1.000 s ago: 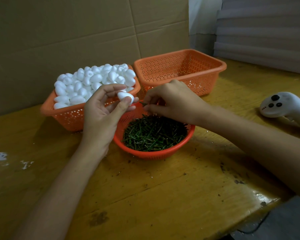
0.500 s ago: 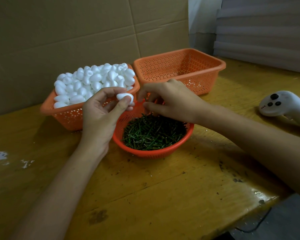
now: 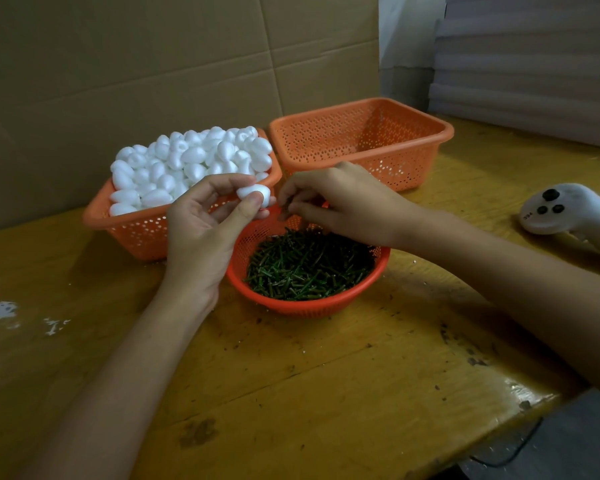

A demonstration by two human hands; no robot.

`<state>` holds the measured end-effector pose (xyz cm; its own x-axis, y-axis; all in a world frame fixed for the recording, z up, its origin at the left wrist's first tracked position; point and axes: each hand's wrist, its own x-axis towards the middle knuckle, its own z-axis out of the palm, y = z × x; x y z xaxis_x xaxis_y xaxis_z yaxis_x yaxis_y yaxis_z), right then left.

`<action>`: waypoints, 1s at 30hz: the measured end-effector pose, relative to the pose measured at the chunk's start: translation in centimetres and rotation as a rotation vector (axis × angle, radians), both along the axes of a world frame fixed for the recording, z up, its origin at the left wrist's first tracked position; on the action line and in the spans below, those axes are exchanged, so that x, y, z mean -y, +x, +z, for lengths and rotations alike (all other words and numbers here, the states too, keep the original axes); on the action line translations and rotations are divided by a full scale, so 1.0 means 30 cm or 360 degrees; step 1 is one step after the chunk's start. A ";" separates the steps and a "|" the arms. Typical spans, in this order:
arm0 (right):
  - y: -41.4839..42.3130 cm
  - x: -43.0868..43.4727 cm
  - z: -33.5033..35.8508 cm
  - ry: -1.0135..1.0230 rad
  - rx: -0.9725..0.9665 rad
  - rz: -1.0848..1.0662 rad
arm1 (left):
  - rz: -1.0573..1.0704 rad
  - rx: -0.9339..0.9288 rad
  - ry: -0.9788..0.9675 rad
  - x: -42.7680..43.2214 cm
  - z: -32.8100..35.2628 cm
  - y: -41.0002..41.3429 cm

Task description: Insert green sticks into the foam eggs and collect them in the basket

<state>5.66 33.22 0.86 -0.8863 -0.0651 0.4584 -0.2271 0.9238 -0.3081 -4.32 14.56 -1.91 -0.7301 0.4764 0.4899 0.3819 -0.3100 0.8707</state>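
With egg (image 3: 253, 195) pinched in left hand (image 3: 201, 230) and stick (image 3: 283, 207) pinched in right hand (image 3: 333, 199), centre tip on egg's end; push straight.

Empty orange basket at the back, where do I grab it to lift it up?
The empty basket is probably best held by the out-turned rim on its right short end, coming from the right. Fingers can hook under that lip. Its left end sits close beside the egg basket, and the right hand is in front of its near side.
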 end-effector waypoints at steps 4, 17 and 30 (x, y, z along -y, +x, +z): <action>0.002 0.005 0.001 -0.0020 -0.0005 -0.0022 | -0.0005 0.0001 -0.0010 0.002 0.002 -0.001; 0.001 -0.001 0.003 -0.0158 -0.0238 -0.0002 | 0.0004 0.0004 -0.0034 0.005 0.006 0.006; 0.012 0.002 -0.001 -0.0388 -0.0189 0.0168 | 0.0024 -0.0018 0.0004 0.006 -0.002 -0.003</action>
<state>6.00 33.14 0.84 -0.8197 -0.0292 0.5721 -0.3658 0.7953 -0.4835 -4.40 14.39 -1.95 -0.7314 0.4642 0.4996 0.3965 -0.3065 0.8654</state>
